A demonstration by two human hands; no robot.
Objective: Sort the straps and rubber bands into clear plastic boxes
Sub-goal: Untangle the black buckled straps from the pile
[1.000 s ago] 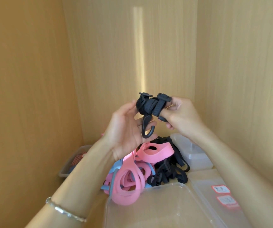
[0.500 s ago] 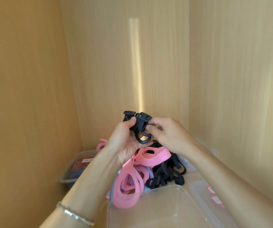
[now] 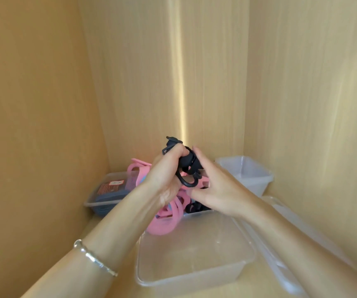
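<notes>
A bundled black strap (image 3: 187, 163) with a hook and buckle is gripped in my left hand (image 3: 165, 177), held above the pile. My right hand (image 3: 214, 188) touches the bundle from the right, fingers on its hook end. Under both hands lies a heap of pink straps (image 3: 167, 220) mixed with black straps (image 3: 194, 208) and a bit of blue. An empty clear plastic box (image 3: 194, 254) stands in front of the heap. Another empty clear box (image 3: 246, 171) sits at the back right.
A clear box (image 3: 106, 192) holding red-brown bands and blue straps stands at the back left. A clear lid (image 3: 289, 244) lies along the right wall. Wooden walls enclose the shelf on the left, back and right. A silver bracelet (image 3: 93, 258) circles my left wrist.
Both hands have come down with the black strap bundle, from well above the heap to just over it. The loose hook end has been drawn in closer to the bundle.
</notes>
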